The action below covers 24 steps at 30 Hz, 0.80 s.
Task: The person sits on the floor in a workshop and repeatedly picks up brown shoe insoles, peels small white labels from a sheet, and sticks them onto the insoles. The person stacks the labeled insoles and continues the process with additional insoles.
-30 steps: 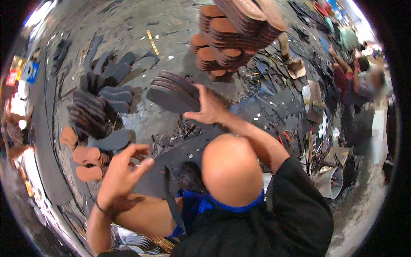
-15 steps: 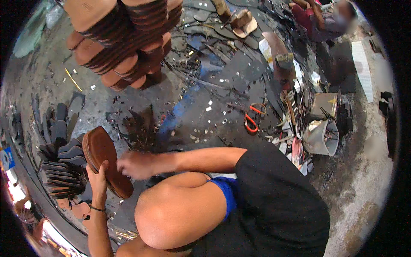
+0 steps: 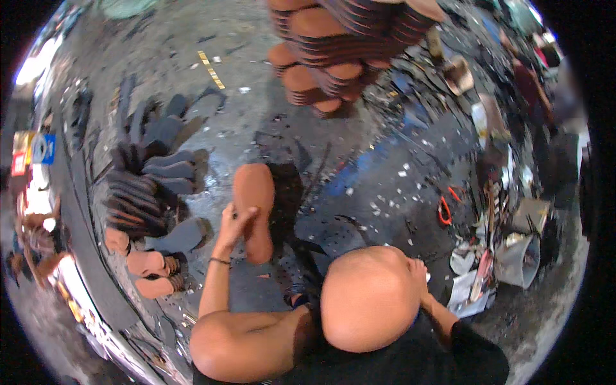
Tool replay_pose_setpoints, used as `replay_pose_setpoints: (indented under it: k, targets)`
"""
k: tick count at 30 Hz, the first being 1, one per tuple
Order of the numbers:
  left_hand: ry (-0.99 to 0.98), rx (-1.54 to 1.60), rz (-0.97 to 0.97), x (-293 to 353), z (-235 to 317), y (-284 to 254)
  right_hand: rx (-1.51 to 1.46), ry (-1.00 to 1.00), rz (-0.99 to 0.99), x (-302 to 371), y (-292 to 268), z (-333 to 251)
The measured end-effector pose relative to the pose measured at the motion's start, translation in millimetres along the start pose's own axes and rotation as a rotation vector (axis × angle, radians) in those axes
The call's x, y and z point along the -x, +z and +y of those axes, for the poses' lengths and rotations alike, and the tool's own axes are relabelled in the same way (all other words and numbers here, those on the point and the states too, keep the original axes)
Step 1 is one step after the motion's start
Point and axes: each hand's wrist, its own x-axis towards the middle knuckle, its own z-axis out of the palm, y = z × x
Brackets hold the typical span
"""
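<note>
My left hand (image 3: 236,224) is closed around the waist of a brown shoe sole (image 3: 254,183), thumb across its broad face. The sole stands lengthwise in front of me, its wider end away from me. Beyond my raised right knee, my right hand (image 3: 418,276) is partly hidden. Its visible fingers are curled, and a small white bit shows at their edge; what they hold, if anything, I cannot make out. Left of the held sole, a heap of dark soles (image 3: 136,199) lies on the floor, with a few small stacks of tan soles (image 3: 151,263) nearer me.
Tall stacks of brown soles (image 3: 321,25) rise at the far middle. Red-handled scissors (image 3: 444,210) lie to the right on the scrap-strewn floor. Farther right are a pale tipped-over container (image 3: 518,262) and paper scraps (image 3: 467,298). A person (image 3: 532,90) sits at the far right.
The view has swung left. My right hand has left the sole's side and is now by my right knee. The sole has turned upright, its flat tan face toward me.
</note>
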Motion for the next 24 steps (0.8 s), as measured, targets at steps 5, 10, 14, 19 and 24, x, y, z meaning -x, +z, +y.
replay_pose_setpoints:
  k: [5,10,14,19,24]
  targets:
    - [0.098,-0.336,0.285,19.1,-17.1,-5.6,0.25,-0.083,0.04,-12.7,-38.4,13.9]
    - [0.116,0.05,0.227,32.9,-46.5,-18.8,0.084,0.061,-0.041,-55.7,-89.9,21.6]
    - [0.221,-0.197,0.357,33.6,-34.4,-2.7,-0.242,0.061,0.345,-117.2,-162.6,-37.2]
    - [0.774,-0.72,0.399,52.2,65.5,19.0,-0.765,-0.215,0.081,-208.8,-188.1,-193.2]
    - [0.961,-1.014,0.441,42.2,68.1,38.3,-1.046,-0.249,-0.289,-262.5,-177.3,-286.8]
